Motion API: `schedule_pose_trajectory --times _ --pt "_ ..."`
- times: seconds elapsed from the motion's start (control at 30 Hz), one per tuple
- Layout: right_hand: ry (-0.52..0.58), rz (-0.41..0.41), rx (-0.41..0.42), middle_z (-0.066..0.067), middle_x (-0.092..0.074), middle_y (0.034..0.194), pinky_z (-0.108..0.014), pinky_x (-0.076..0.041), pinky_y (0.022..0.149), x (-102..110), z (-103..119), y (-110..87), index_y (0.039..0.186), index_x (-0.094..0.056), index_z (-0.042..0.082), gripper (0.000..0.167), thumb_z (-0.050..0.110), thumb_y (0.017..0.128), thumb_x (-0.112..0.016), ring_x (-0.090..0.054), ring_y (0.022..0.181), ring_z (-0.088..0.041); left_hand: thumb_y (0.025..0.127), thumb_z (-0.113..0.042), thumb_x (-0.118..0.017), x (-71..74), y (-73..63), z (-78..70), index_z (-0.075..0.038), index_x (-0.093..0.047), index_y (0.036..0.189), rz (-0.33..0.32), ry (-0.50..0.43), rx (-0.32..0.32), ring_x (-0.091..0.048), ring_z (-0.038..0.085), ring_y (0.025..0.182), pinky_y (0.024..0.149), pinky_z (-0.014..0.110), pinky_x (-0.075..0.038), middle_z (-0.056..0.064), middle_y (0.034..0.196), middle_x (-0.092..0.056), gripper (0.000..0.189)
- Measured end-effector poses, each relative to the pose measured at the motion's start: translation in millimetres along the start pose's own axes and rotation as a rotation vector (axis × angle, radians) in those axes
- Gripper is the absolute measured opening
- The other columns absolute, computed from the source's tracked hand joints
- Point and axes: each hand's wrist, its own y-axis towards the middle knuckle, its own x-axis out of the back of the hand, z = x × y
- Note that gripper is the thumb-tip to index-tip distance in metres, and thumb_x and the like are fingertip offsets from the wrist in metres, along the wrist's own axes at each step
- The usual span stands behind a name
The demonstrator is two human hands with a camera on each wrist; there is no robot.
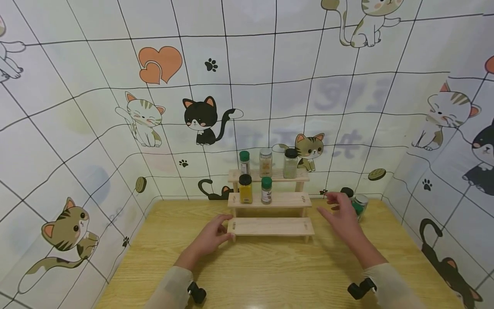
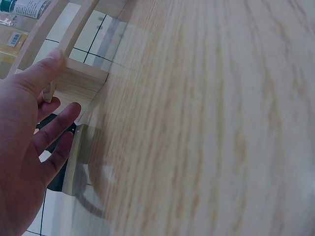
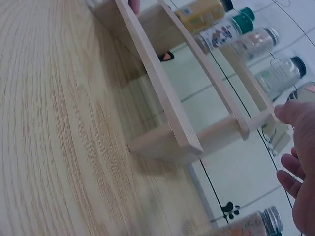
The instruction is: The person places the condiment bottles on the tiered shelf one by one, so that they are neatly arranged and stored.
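Observation:
A three-tier wooden rack (image 1: 271, 226) stands on the table. My left hand (image 1: 210, 234) grips the left end of its lowest board, thumb on top and a finger under it in the left wrist view. On the middle tier are a yellow jar with a black cap (image 1: 245, 191) and a green-capped jar (image 1: 266, 191). The top tier carries a green-capped jar (image 1: 244, 162), a silver-capped jar (image 1: 266, 164) and a black-capped jar (image 1: 290, 165). My right hand (image 1: 343, 216) hovers right of the rack, fingers loosely bent, holding nothing.
Beside and partly behind my right hand stand more jars, among them a silver-capped one (image 1: 361, 201) and a black-capped one (image 1: 347, 192). A wall cloth (image 1: 251, 103) printed with cats and grid lines surrounds the wooden table (image 1: 262, 274) at the back and sides.

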Motion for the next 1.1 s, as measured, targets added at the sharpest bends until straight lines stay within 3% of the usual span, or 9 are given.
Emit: schedule_pose_trajectory --times 0.17,0.27,0.5,0.73,1.1 --pt "-0.028 -0.060 -0.075 -0.023 -0.053 0.133 -0.013 -0.045 0.088 19.9 -14.9 -6.7 0.141 -0.056 -0.004 0.047 0.013 0.105 -0.080 -0.059 0.118 -0.039 0.105 -0.023 -0.080 -0.7 1.0 -1.4 -0.005 -0.054 0.160 0.000 -0.005 0.002 -0.069 0.018 0.107 0.091 0.044 -0.058 0.009 0.149 -0.060 0.063" --pt "-0.057 -0.086 -0.094 -0.023 -0.052 0.134 -0.012 -0.044 0.085 31.1 -23.1 -10.7 0.141 -0.056 -0.005 0.049 0.016 0.104 -0.080 -0.058 0.118 -0.040 0.105 -0.023 -0.081 -0.9 1.3 0.2 -0.005 -0.054 0.160 -0.002 -0.007 -0.002 -0.069 0.018 0.107 0.090 0.043 -0.058 0.008 0.149 -0.060 0.063" --pt "-0.176 -0.154 -0.062 -0.024 -0.053 0.129 -0.033 -0.040 0.084 44.0 -44.9 -17.5 0.136 -0.059 -0.006 0.051 0.013 0.098 -0.088 -0.053 0.111 -0.036 0.106 -0.023 -0.080 -0.3 0.7 0.3 -0.006 -0.053 0.161 0.004 -0.012 0.003 -0.069 0.018 0.107 0.087 0.038 -0.058 0.007 0.148 -0.060 0.063" --pt "-0.256 -0.185 -0.017 -0.029 -0.050 0.130 -0.065 -0.046 0.091 48.8 -59.2 -23.3 0.136 -0.057 -0.010 0.050 0.002 0.096 -0.085 -0.054 0.117 -0.050 0.106 -0.025 -0.080 0.3 -0.3 0.4 -0.008 -0.053 0.161 0.016 -0.020 0.021 -0.069 0.018 0.108 0.084 0.035 -0.058 0.005 0.147 -0.060 0.064" --pt "-0.261 -0.140 -0.109 -0.034 -0.050 0.128 -0.070 -0.048 0.089 47.3 -77.6 -26.6 0.143 -0.055 -0.009 0.053 0.007 0.099 -0.082 -0.055 0.115 -0.053 0.106 -0.028 -0.080 -0.9 -0.1 5.2 -0.010 -0.053 0.161 0.006 -0.018 0.010 -0.068 0.018 0.108 0.087 0.037 -0.057 0.004 0.148 -0.060 0.064"
